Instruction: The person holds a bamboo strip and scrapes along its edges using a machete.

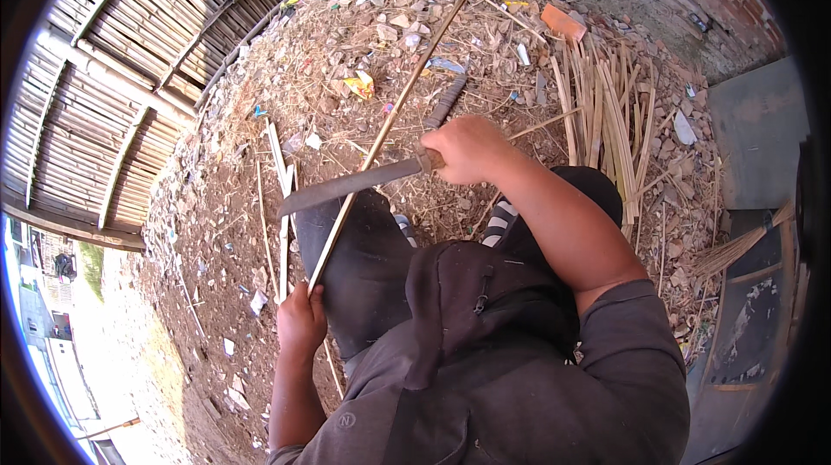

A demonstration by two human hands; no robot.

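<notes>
My left hand (pixel 302 318) is closed around the lower end of a long, thin bamboo strip (pixel 381 138). The strip slants up and away to the right, across my bent left knee. In my right hand (pixel 470 150) is the handle of a machete (pixel 351 186), its dark blade pointing left. The blade crosses the strip a little above the knee; whether the edge bites into it I cannot tell. Just beyond my right hand, a dark ridged handle-like piece (pixel 447 102) lies on the ground, partly hidden by the hand.
A pile of split bamboo strips (pixel 613 110) lies at the right, and a few pale strips (pixel 283 197) lie left of my knee. Rubble and litter cover the ground. A bamboo wall (pixel 130 67) stands at the left, a broom (pixel 744 240) and grey panel (pixel 757 136) at the right.
</notes>
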